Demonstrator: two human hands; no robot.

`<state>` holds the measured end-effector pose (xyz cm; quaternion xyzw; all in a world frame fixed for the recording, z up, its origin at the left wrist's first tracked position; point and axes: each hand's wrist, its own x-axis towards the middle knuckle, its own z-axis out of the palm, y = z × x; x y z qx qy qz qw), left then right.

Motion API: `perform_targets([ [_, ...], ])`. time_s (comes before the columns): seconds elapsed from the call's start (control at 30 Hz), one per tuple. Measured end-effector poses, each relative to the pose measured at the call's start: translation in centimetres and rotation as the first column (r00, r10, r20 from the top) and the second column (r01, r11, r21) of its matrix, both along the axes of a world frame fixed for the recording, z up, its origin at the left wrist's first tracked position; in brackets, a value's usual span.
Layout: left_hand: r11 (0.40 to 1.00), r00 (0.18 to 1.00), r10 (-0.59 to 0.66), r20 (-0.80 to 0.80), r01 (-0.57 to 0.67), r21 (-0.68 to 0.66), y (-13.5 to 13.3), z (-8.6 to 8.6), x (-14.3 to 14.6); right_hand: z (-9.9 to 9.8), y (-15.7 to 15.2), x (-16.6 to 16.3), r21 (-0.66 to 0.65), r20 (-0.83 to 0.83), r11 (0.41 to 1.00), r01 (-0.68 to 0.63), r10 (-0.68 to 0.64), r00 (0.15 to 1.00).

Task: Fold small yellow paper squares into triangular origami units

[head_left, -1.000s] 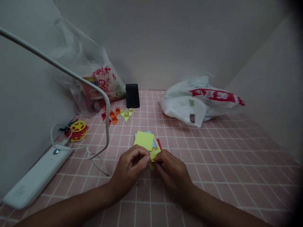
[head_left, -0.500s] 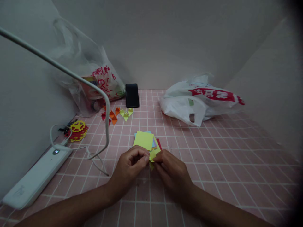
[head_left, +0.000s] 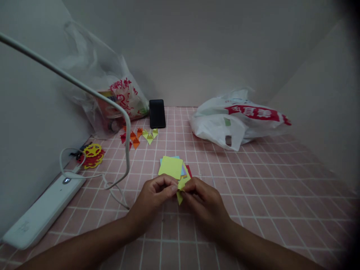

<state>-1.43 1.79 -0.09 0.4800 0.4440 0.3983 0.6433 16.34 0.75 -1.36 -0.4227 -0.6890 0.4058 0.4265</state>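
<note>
A small folded piece of yellow paper is pinched between my two hands, with a pointed flap hanging down. My left hand grips its left side between thumb and forefinger. On the right side, my right hand holds it with thumb and fingers pressed together. Just beyond my fingertips lies a stack of square coloured paper, yellow on top, with blue, purple and red edges sticking out. Farther back sit several small folded paper pieces: pale yellow ones, orange ones and red ones.
A black phone lies near the back wall. Plastic bags stand at the back left and back right. At the left are a white power strip, a looping white cable and yellow and red cut-out discs.
The folded yellow paper has turned a little between my fingers, and its lower point shows more clearly now. My hands have barely moved.
</note>
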Motion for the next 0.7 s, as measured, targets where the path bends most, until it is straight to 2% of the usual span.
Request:
perform_targets([
  [0.27,1.000,0.999,0.022,0.026,-0.022,-0.019,0.2,0.0,0.3,-0.4,0.3,-0.2,-0.153,-0.093,0.987,0.053,-0.068,0.993],
  [0.4,1.000,0.997,0.006,0.073,-0.006,0.006,0.2,-0.7,0.6,-0.5,0.4,-0.2,-0.162,-0.125,0.986,0.043,-0.064,0.990],
  [0.7,0.999,1.000,0.017,-0.017,-0.016,0.034,0.3,-0.8,0.6,0.2,0.4,-0.3,-0.155,-0.180,0.988,-0.014,-0.014,0.984],
])
